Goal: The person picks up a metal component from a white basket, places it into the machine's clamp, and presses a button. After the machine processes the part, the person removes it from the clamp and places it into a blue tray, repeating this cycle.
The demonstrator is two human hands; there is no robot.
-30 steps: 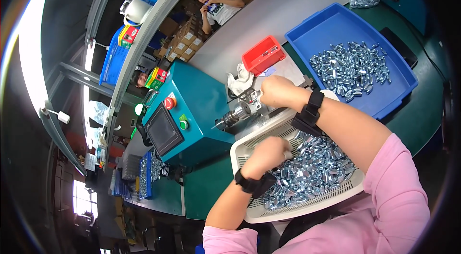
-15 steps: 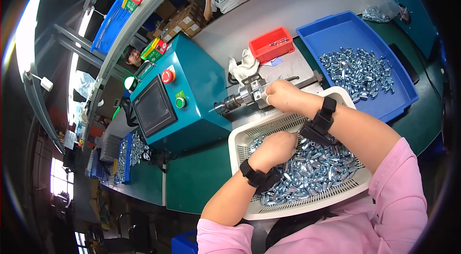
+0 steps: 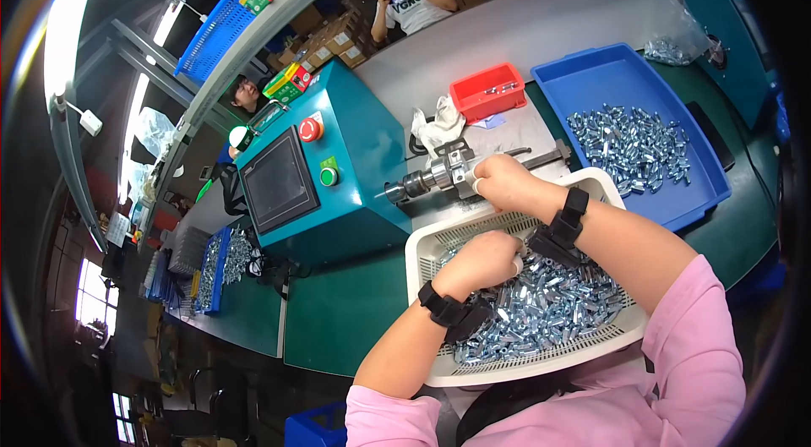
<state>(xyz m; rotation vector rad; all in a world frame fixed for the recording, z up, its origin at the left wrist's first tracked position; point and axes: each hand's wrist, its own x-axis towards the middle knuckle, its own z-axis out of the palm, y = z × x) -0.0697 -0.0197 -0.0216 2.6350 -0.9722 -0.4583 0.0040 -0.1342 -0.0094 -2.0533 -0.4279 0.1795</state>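
Observation:
My left hand (image 3: pixel 487 260) is over the cream plastic basket (image 3: pixel 427 373), just above a heap of small shiny metal fittings (image 3: pixel 549 308). Its fingers are curled together, and what they hold, if anything, is hidden. Farther off, my right hand (image 3: pixel 512 182) is closed at the right end of a steel clamping fixture (image 3: pixel 453 166), beyond the basket's far rim. Whatever sits between those fingers cannot be made out. The fixture lines up with a round metal chuck (image 3: pixel 407 188) on the teal machine (image 3: pixel 351 139). Black bands circle both wrists.
A blue tray (image 3: pixel 583 79) of similar fittings lies at the right. Behind the fixture are a red bin (image 3: pixel 487 90) and a white cloth (image 3: pixel 438 124). The machine carries a dark screen (image 3: pixel 279 180), a red button (image 3: pixel 311 129) and a green button (image 3: pixel 329 177). Two people are beyond the bench.
The whole view has shifted slightly, so the bench appears lower. My left hand has turned a little, showing more of the thumb side. My right hand stays at the fixture.

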